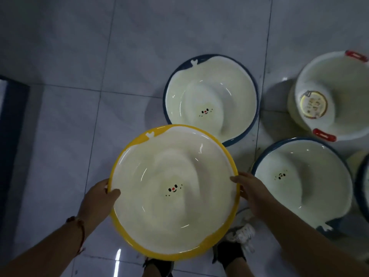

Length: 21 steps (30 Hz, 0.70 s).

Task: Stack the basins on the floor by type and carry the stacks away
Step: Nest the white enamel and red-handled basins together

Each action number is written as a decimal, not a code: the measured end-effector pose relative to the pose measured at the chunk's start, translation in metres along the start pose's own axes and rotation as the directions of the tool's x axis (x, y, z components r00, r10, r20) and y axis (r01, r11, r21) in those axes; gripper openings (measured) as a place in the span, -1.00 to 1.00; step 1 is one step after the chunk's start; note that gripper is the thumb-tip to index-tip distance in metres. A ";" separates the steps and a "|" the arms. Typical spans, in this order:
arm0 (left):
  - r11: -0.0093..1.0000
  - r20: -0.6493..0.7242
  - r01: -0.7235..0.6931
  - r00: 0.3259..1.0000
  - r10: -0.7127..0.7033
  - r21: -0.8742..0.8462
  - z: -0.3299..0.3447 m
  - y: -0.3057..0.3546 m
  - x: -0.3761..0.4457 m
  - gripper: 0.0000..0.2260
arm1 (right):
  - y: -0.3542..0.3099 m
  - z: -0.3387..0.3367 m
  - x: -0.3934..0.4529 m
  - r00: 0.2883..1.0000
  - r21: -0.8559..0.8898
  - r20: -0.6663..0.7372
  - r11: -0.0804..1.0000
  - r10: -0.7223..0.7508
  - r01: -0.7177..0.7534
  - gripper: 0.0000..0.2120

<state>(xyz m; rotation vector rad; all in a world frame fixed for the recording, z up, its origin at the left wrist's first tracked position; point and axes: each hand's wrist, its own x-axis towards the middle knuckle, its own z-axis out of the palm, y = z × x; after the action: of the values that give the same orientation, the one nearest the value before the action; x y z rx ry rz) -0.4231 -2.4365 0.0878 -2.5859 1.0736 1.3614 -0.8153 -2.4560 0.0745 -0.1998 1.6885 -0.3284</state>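
A yellow-rimmed basin (143,172) with a small smiling face inside hangs above the floor, held between both hands. My left hand (99,196) grips its left rim with the thumb inside. My right hand (251,192) holds the right rim. A blue-rimmed basin (211,96) with the same face lies on the floor beyond it. Another blue-rimmed basin (303,182) lies at the right. A white basin with red handles (335,92), a round label inside, stands at the far right on a stack of the same kind.
Pale glossy floor tiles (79,116) spread to the left and ahead. A dark edge (12,136) runs along the left border. My shoes (229,250) stand under the yellow basin. Part of another blue rim (362,192) shows at the right border.
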 end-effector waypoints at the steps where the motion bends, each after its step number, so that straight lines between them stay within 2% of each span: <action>1: 1.000 -0.008 0.002 1.000 -0.002 -0.005 -0.001 0.016 -0.007 -0.83 | -0.007 -0.013 -0.008 1.000 0.013 -0.008 1.000 -0.007 0.007 -0.71; 3: 1.000 -0.021 -0.003 1.000 0.003 -0.020 -0.005 0.046 -0.020 -0.87 | -0.024 -0.038 -0.026 1.000 0.048 0.004 0.999 -0.022 0.022 -0.77; 7: 0.997 -0.029 -0.043 0.999 0.041 -0.066 -0.015 0.112 -0.047 -0.74 | -0.062 -0.080 -0.060 0.996 0.155 0.035 0.985 -0.078 0.072 -0.85; 10: 0.990 -0.044 -0.116 0.993 0.113 -0.084 -0.019 0.157 -0.053 -0.90 | -0.092 -0.100 -0.071 0.994 0.221 0.038 0.971 -0.101 0.090 -0.79; 15: 0.964 -0.055 -0.203 0.979 0.196 -0.169 -0.011 0.212 -0.025 -0.73 | -0.138 -0.116 -0.052 0.984 0.194 0.030 0.967 -0.174 0.165 -0.84; 21: 0.934 -0.011 -0.210 0.976 0.216 -0.288 -0.001 0.258 0.041 -0.69 | -0.193 -0.109 -0.003 0.972 0.133 -0.047 0.963 -0.229 0.233 -0.77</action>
<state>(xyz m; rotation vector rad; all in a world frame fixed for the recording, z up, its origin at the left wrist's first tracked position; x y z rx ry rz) -0.5574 -2.6560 0.1303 -2.7062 1.2727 1.7083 -0.9334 -2.6266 0.1536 -0.2907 1.6690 -0.6241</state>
